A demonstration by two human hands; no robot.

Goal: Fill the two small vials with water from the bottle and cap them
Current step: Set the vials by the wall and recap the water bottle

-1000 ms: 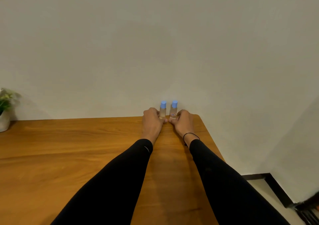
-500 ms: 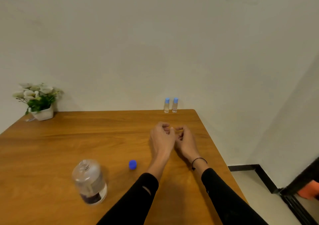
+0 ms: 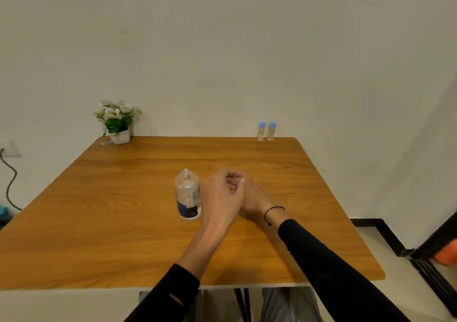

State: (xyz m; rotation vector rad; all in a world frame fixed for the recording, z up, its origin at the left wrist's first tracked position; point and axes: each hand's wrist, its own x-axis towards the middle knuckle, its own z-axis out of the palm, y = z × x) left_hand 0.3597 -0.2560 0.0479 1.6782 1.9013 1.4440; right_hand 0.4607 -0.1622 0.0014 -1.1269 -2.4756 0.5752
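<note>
Two capped vials (image 3: 266, 131) stand side by side at the table's (image 3: 123, 210) far right edge, well apart from both hands. The uncapped bottle (image 3: 188, 195) stands mid-table, just beside the left hand (image 3: 221, 195). The right hand (image 3: 252, 198) touches the left, both sets of fingers loosely curled, holding nothing visible.

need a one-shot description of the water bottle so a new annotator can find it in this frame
Start at the wooden table and look near its middle, just left of the person's joined hands. There stands the water bottle, upright, clear plastic, with a dark blue label low on its body. Unlike the two small vials with light blue caps at the far edge, it is far larger and its neck is open, uncapped.
</note>
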